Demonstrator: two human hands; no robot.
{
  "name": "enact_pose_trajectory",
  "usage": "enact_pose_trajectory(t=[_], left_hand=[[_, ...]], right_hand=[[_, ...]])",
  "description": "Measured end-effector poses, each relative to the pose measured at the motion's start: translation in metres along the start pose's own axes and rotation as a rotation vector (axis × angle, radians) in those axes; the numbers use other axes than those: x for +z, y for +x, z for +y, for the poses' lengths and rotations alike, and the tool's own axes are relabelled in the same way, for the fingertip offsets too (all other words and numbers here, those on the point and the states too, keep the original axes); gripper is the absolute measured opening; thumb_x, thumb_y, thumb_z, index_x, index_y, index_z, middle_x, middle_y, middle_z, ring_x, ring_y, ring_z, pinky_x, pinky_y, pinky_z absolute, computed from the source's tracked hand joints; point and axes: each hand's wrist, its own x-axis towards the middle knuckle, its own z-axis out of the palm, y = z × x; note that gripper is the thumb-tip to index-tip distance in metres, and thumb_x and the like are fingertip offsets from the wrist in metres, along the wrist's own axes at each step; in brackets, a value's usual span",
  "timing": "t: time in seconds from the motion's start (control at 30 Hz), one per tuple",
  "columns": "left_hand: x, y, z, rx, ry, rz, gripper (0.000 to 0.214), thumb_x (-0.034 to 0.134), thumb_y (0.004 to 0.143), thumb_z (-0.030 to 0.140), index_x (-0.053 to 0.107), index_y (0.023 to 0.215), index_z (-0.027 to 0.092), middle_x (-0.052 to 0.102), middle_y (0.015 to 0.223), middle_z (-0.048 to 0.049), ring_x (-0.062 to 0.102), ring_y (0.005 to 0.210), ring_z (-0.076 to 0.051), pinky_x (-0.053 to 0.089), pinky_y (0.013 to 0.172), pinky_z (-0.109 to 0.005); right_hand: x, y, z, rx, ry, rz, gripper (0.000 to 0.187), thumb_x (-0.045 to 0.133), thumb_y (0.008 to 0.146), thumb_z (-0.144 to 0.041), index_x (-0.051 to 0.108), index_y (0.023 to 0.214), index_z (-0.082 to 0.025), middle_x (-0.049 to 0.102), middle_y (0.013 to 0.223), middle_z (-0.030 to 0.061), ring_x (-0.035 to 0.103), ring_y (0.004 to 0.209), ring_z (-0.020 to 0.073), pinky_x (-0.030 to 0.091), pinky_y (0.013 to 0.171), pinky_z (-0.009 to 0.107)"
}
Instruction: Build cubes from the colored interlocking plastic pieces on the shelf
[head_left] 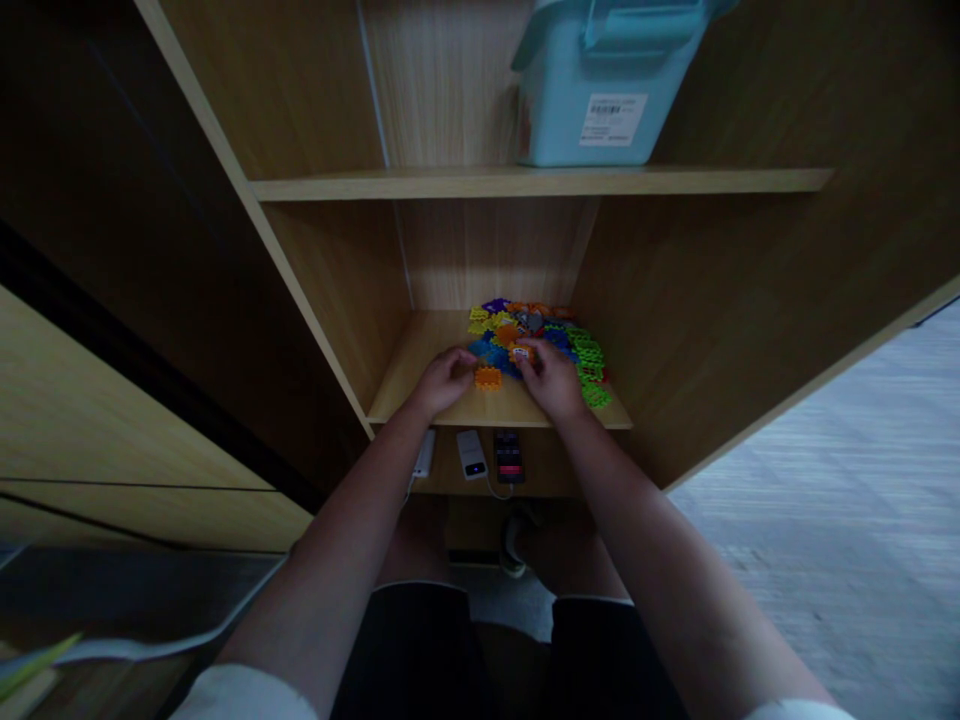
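Between the thumb and fingers of my right hand is a small orange toy piece with a white patch, lifted at the front of a pile. My left hand is curled loosely beside a flat orange toothed block on the shelf. A small gap shows between its thumb and fingers, and I see nothing in it. Behind both hands spreads a pile of plastic gear-like pieces: blue ones, yellow ones, green ones and a purple one.
The wooden shelf has side walls close on both sides. Above it, another shelf board carries a teal bin with a label. Lower down lie a white power bank, a phone on a cable and another white device.
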Motion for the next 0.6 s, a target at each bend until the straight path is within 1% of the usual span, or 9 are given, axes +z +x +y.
enact_pose_trajectory(t=[0.03,0.1,0.17,0.2,0.27,0.4,0.6], left_hand=[[-0.001,0.000,0.002,0.021,-0.002,-0.012,0.012,0.075,0.091,0.023,0.077,0.103,0.022,0.080,0.112,-0.0071,0.075,0.112,-0.025,0.058,0.111,-0.046],[-0.002,0.000,0.004,0.071,-0.017,-0.030,0.015,0.079,0.093,0.032,0.080,0.106,0.023,0.081,0.113,-0.0081,0.075,0.114,-0.026,0.057,0.112,-0.047],[-0.003,0.000,0.005,0.118,-0.032,-0.040,0.024,0.085,0.091,0.037,0.081,0.110,0.024,0.080,0.116,-0.0091,0.074,0.116,-0.027,0.056,0.114,-0.048],[-0.004,0.001,0.004,0.138,-0.039,-0.043,0.027,0.087,0.089,0.039,0.082,0.112,0.025,0.080,0.118,-0.0097,0.073,0.117,-0.028,0.055,0.114,-0.048],[-0.004,0.001,0.003,0.167,-0.061,-0.053,0.026,0.090,0.088,0.042,0.084,0.108,0.025,0.078,0.120,-0.0109,0.073,0.120,-0.028,0.054,0.116,-0.049],[-0.003,0.001,-0.001,0.166,-0.117,-0.071,0.022,0.086,0.093,0.047,0.085,0.095,0.025,0.075,0.123,-0.0123,0.072,0.122,-0.027,0.054,0.118,-0.048],[-0.004,0.001,0.000,0.192,-0.146,-0.088,0.026,0.086,0.092,0.050,0.084,0.099,0.025,0.075,0.121,-0.0122,0.072,0.122,-0.026,0.055,0.116,-0.047]], right_hand=[[0.000,-0.001,-0.004,-0.060,-0.071,-0.032,0.037,0.051,0.113,-0.039,0.071,0.140,-0.024,0.077,0.140,0.0118,0.074,0.125,0.0284,0.059,0.109,0.044],[0.001,-0.003,-0.011,-0.167,-0.180,-0.139,0.034,0.052,0.114,-0.035,0.075,0.138,-0.026,0.078,0.136,0.0108,0.070,0.129,0.0286,0.055,0.114,0.044],[0.003,-0.004,-0.014,-0.262,-0.220,-0.213,0.033,0.053,0.114,-0.032,0.076,0.136,-0.028,0.080,0.128,0.0101,0.069,0.127,0.0286,0.055,0.114,0.044],[0.004,-0.004,-0.015,-0.303,-0.213,-0.222,0.032,0.053,0.114,-0.031,0.076,0.135,-0.027,0.081,0.125,0.0100,0.069,0.124,0.0285,0.055,0.113,0.044],[0.006,-0.004,-0.014,-0.353,-0.169,-0.208,0.030,0.053,0.114,-0.032,0.077,0.131,-0.027,0.081,0.123,0.0095,0.070,0.120,0.0276,0.056,0.112,0.045],[0.008,-0.003,-0.013,-0.371,-0.091,-0.174,0.027,0.053,0.115,-0.033,0.077,0.127,-0.029,0.079,0.124,0.0078,0.072,0.119,0.0257,0.056,0.113,0.045],[0.008,-0.003,-0.014,-0.389,-0.076,-0.122,0.028,0.051,0.116,-0.034,0.075,0.126,-0.024,0.079,0.121,0.0101,0.073,0.116,0.0249,0.058,0.109,0.042]])
